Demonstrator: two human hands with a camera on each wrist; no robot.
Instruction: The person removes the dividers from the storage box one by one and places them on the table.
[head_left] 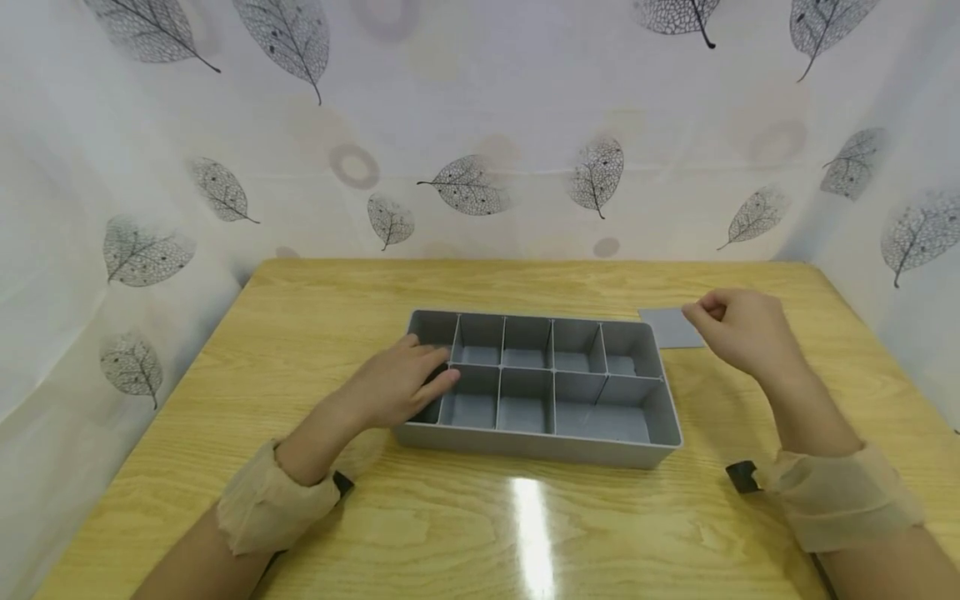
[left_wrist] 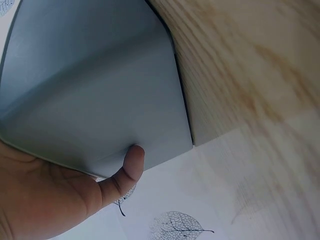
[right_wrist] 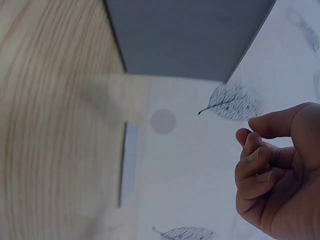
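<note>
**While the left hand (head_left: 396, 385) lies at one end of the gray tray (head_left: 536, 450), the right hand (head_left: 742, 329) hangs over the loose card (head_left: 667, 327)**

The card is gray, and lies flat on the worktop (head_left: 375, 533), near the far edge and right of the middle, just beside the tray's far right corner. Seen from the right fingertips, it lies leftward and below. The head view shows the thumb tip overlapping the card's right side, yet the right wrist view shows the two apart, with air between. That drop, I judge, is the relation that counts.

Its long axis seems to run left to right, roughly along the worktop's far edge, though the slant of the view and the overlapping hand leave this unsure. The right hand is clearly nearer; the left is well apart, across the whole length of the tray.

The right fingers are curled, thumb tip close to the forefinger, with nothing visible between them. The left hand reaches over the tray's left end, its thumb before the gray wall in the left wrist view; whether it clamps that wall I cannot tell, as the other fingers are hidden there.

The tray's long side faces the worktop's near edge. Its near right compartment (head_left: 607, 422) is wider than its neighbors.
</note>
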